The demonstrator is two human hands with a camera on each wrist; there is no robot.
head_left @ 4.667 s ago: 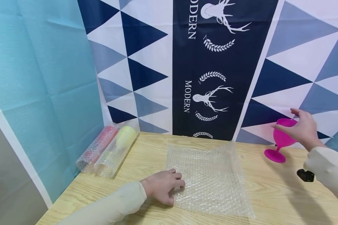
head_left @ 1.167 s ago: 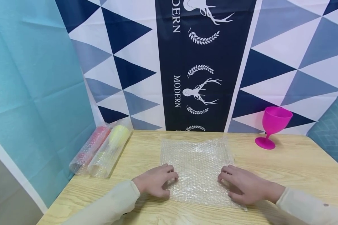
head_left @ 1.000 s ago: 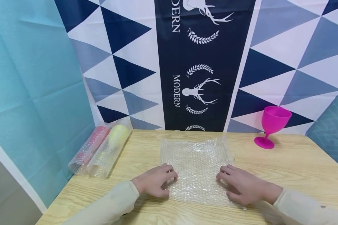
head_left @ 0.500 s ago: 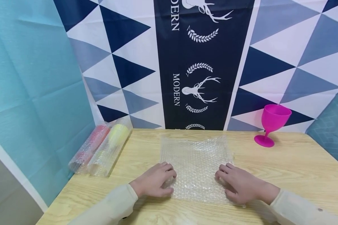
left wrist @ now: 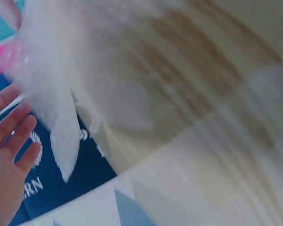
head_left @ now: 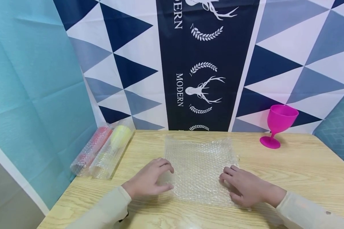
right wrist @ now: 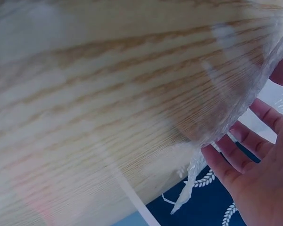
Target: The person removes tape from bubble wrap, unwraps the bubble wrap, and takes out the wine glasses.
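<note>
A flat sheet of bubble wrap (head_left: 199, 168) lies on the wooden table between both hands in the head view. At its left edge is my left hand (head_left: 150, 178), fingers loosely bent and thumb apart, pinching nothing. My right hand (head_left: 243, 186) rests at the opposite edge with its fingertips on the wrap. The right wrist view shows the fingers (right wrist: 243, 141) of that hand extended along the wrap's edge (right wrist: 217, 134). A bright pink goblet (head_left: 281, 118) stands upright at the back right, apart from both hands.
Two bubble-wrapped rolls, one with red contents (head_left: 94, 148) and one with yellow (head_left: 118, 140), lie side by side at the back left. The wooden table (head_left: 306, 168) ends against a patterned cloth (head_left: 202, 57), with a blue cloth (head_left: 46, 79) on the left.
The right hand has let go of the goblet, which now stands at the back right, and come to the wrap's right edge. Most recently the left hand shifted slightly left, its fingers opening.
</note>
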